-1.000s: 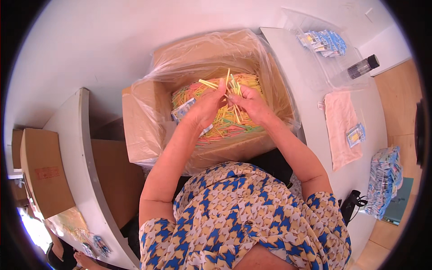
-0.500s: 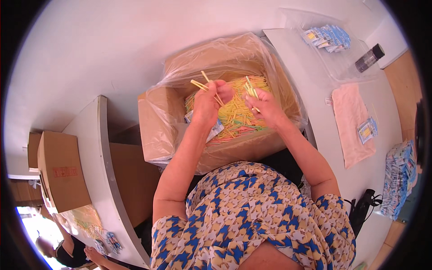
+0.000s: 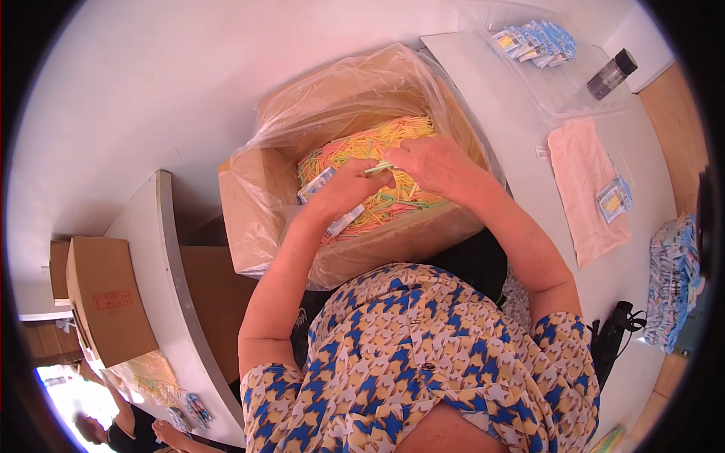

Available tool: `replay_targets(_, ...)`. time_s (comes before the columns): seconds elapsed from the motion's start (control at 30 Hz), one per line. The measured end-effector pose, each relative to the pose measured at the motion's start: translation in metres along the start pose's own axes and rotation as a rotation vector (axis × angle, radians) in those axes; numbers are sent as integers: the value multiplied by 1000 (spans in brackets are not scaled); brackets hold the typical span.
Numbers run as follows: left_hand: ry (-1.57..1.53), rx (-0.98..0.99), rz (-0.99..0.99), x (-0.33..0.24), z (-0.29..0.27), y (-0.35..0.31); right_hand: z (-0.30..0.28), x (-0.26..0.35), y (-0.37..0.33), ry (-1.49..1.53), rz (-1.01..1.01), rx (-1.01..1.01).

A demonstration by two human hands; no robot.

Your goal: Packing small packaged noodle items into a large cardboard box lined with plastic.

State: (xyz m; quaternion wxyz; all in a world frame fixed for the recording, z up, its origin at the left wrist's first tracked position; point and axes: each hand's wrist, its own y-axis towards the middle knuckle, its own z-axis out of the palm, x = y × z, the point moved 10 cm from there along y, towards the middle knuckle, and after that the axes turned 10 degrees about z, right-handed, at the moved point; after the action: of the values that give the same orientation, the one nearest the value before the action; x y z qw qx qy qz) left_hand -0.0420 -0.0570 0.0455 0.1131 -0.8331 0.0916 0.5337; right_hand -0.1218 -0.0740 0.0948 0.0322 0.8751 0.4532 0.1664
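A cardboard box (image 3: 249, 226) lined with a clear plastic bag (image 3: 340, 90) stands in front of me, filled with thin pastel sticks (image 3: 362, 151) in yellow, pink, green and orange. My left hand (image 3: 347, 189) is inside the box, holding a small clear packet (image 3: 343, 221) and pinching a few sticks. My right hand (image 3: 434, 162) rests on the pile beside it, its fingers closed on the same few sticks (image 3: 380, 167).
A white table (image 3: 529, 128) on the right holds a pink cloth (image 3: 585, 189), small blue packets (image 3: 540, 39), a dark bottle (image 3: 610, 74) and stacked packets (image 3: 676, 279). Another table (image 3: 151, 249) lies left with a shut cardboard box (image 3: 102, 298). Another person (image 3: 151, 434) is at lower left.
Both hands came down from holding raised sticks and now sit low on the pile, close together. The camera view has shifted so the box lies further right.
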Motion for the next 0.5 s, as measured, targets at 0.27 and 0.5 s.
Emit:
replay_targets(0.27,-315,170,-59,6,11,-11,-3,-32,-3,134,145,-71)
replay_targets(0.5,125,-266,426,-33,7,-2,32,-29,-12,990,397,21)
